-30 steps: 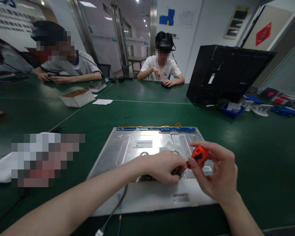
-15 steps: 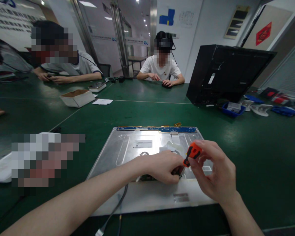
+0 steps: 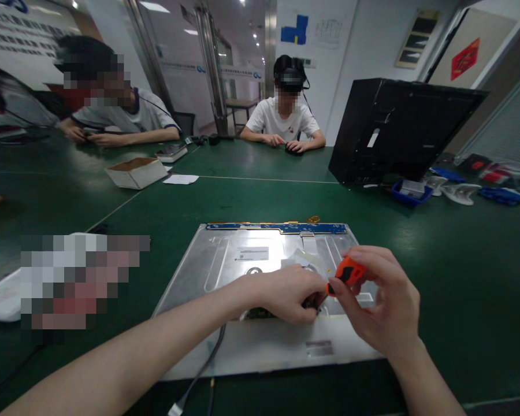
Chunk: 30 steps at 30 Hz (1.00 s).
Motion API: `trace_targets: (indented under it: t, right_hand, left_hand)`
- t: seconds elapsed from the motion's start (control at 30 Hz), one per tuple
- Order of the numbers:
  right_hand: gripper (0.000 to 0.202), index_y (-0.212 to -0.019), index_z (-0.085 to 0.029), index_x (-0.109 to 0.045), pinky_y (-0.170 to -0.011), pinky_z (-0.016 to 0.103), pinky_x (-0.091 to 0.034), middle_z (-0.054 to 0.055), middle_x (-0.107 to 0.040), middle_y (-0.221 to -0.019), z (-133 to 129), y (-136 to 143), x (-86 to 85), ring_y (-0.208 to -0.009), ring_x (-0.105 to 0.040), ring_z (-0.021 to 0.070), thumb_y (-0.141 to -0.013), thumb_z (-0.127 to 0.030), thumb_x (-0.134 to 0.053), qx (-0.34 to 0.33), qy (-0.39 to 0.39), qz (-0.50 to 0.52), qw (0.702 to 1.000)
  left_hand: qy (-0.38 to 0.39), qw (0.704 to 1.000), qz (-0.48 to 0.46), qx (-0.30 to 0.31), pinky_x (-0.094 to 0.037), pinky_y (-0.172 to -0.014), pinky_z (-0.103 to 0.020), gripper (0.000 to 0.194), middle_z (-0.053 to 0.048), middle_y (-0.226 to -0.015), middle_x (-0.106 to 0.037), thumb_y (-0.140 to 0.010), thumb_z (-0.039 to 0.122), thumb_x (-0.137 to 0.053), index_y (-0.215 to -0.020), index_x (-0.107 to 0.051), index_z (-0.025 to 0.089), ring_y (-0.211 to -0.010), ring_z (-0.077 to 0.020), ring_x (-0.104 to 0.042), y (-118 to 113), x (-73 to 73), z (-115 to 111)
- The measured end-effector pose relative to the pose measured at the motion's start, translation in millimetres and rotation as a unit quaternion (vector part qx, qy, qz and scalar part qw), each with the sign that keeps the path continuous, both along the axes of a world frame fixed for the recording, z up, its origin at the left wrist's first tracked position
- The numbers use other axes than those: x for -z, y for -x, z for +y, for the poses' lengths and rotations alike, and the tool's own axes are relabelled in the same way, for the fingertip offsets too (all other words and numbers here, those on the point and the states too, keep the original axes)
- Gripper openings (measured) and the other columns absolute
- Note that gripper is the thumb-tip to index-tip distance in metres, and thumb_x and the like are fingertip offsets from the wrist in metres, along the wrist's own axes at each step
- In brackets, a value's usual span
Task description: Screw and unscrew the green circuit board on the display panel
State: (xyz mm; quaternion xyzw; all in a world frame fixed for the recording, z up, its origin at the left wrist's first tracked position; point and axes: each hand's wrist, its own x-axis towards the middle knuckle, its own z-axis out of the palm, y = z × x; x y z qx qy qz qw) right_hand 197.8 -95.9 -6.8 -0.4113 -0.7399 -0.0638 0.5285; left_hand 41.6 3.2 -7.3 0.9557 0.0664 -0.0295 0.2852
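Observation:
An orange and black screwdriver [image 3: 349, 271] is pinched by its handle between the thumb and fingers of my right hand [image 3: 383, 300]. Its shaft points down and left toward my left hand [image 3: 292, 292], whose fingers are curled close to the tip; what they hold is hidden. Under that hand lies a green circuit board [image 3: 260, 313], mostly covered by my wrist and fingers. The board rests on the silver metal back of a display panel [image 3: 186, 289], flat on the table. Along the panel's far edge runs a blue circuit strip [image 3: 260, 227]. A dark cable [image 3: 216, 346] leads off the near side.
Behind the panel stand an open white box [image 3: 136, 178] and a large black monitor casing [image 3: 398, 133]. A blue tray [image 3: 409, 196] and plastic-wrapped parts lie at right. Two people sit across the green table [image 3: 472, 277]. A white object [image 3: 4, 294] lies at left, partly blurred out.
The screwdriver's handle has turned and tipped a little to the right, with my right hand shifting slightly the same way. My left hand has stayed in place.

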Motion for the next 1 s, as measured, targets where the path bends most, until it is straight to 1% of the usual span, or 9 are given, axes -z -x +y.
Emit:
trace_targets:
  t: [0.1, 0.2, 0.3, 0.4, 0.53, 0.6, 0.7, 0.87, 1.0]
  right_hand:
    - [0.052, -0.127, -0.024, -0.049, -0.05, 0.025, -0.054, 0.007, -0.059, -0.109, -1, 1, -2.1, -0.073, -0.062, 0.0135, -0.081, -0.007, -0.065, 0.013, -0.005, -0.006, 1.0]
    - [0.051, -0.129, -0.024, -0.05, -0.048, 0.025, -0.053, 0.008, -0.06, -0.112, -1, 1, -1.5, -0.065, -0.059, 0.0108, -0.082, -0.007, -0.062, 0.009, 0.008, -0.001, 1.0]
    - [0.053, -0.131, -0.023, -0.047, -0.048, 0.026, -0.053, 0.008, -0.063, -0.111, -2, 0, 1.1, -0.073, -0.063, 0.0145, -0.083, -0.007, -0.061, -0.007, 0.022, 0.01, 1.0]
    - [0.056, -0.13, -0.024, -0.044, -0.05, 0.026, -0.055, 0.007, -0.066, -0.106, -1, -1, 4.5, -0.08, -0.066, 0.0172, -0.08, -0.01, -0.066, -0.028, 0.016, 0.014, 0.999]
    - [0.053, -0.121, -0.026, -0.046, -0.057, 0.03, -0.058, 0.006, -0.065, -0.103, -1, -2, 9.1, -0.083, -0.068, 0.0193, -0.077, -0.014, -0.072, 0.003, 0.009, 0.031, 0.999]
    - [0.05, -0.119, -0.025, -0.047, -0.063, 0.034, -0.059, 0.006, -0.064, -0.103, -2, -1, 10.2, -0.084, -0.068, 0.0203, -0.077, -0.014, -0.071, 0.018, 0.011, 0.043, 0.999]
    - [0.052, -0.122, -0.024, -0.046, -0.066, 0.036, -0.059, 0.006, -0.063, -0.103, -2, 0, 9.0, -0.082, -0.068, 0.0194, -0.078, -0.013, -0.069, 0.016, 0.013, 0.036, 0.999]
    - [0.056, -0.131, -0.024, -0.042, -0.058, 0.029, -0.057, 0.006, -0.063, -0.101, 0, 0, 2.8, -0.075, -0.065, 0.0163, -0.081, -0.01, -0.064, -0.01, 0.007, -0.003, 1.0]
    - [0.052, -0.133, -0.026, -0.046, -0.053, 0.026, -0.054, 0.007, -0.062, -0.107, 0, 0, -1.0, -0.07, -0.062, 0.0141, -0.085, -0.011, -0.06, 0.005, 0.013, -0.014, 1.0]
  left_hand:
    - [0.004, 1.0, -0.019, 0.002, -0.039, -0.057, -0.024, 0.012, 0.004, -0.067, -0.051, -0.075, 0.012, -0.06, -0.075, -0.049, 0.018, -0.06, -0.0121, -0.048, 0, 2.4, 0]
    - [0.0, 1.0, -0.026, 0.004, -0.038, -0.055, -0.024, 0.015, 0.005, -0.065, -0.048, -0.074, 0.013, -0.061, -0.073, -0.047, 0.019, -0.057, -0.0117, -0.046, 0, 4.3, 1]
    - [0.0, 1.0, -0.019, 0.001, -0.039, -0.055, -0.025, 0.016, 0.005, -0.065, -0.048, -0.074, 0.014, -0.061, -0.071, -0.046, 0.019, -0.057, -0.0121, -0.046, 0, 3.4, 1]
    - [0.0, 1.0, -0.008, 0.004, -0.041, -0.061, -0.026, 0.01, 0.003, -0.07, -0.054, -0.075, 0.013, -0.06, -0.075, -0.052, 0.019, -0.064, -0.014, -0.051, 1, 1.1, 0]
    - [0.0, 1.0, 0.006, -0.003, -0.043, -0.065, -0.027, 0.011, 0.002, -0.076, -0.058, -0.075, 0.013, -0.06, -0.083, -0.055, 0.02, -0.068, -0.0154, -0.053, 1, -1.9, 0]
    - [0.002, 1.0, 0.015, -0.005, -0.043, -0.063, -0.027, 0.009, 0.003, -0.072, -0.056, -0.076, 0.014, -0.06, -0.078, -0.053, 0.019, -0.065, -0.0149, -0.052, 0, -3.1, -1]
    - [0.007, 1.0, 0.014, -0.005, -0.041, -0.059, -0.026, 0.01, 0.004, -0.067, -0.053, -0.075, 0.013, -0.059, -0.073, -0.051, 0.019, -0.061, -0.0139, -0.05, 0, -3.4, 0]
    - [0.009, 1.0, 0.003, -0.006, -0.039, -0.056, -0.025, 0.012, 0.004, -0.066, -0.052, -0.075, 0.013, -0.06, -0.071, -0.05, 0.018, -0.059, -0.0128, -0.048, 0, -0.8, 0]
    - [-0.002, 1.0, -0.002, -0.002, -0.039, -0.055, -0.025, 0.011, 0.004, -0.068, -0.052, -0.075, 0.014, -0.061, -0.074, -0.051, 0.018, -0.06, -0.0128, -0.048, 0, 0.5, 0]
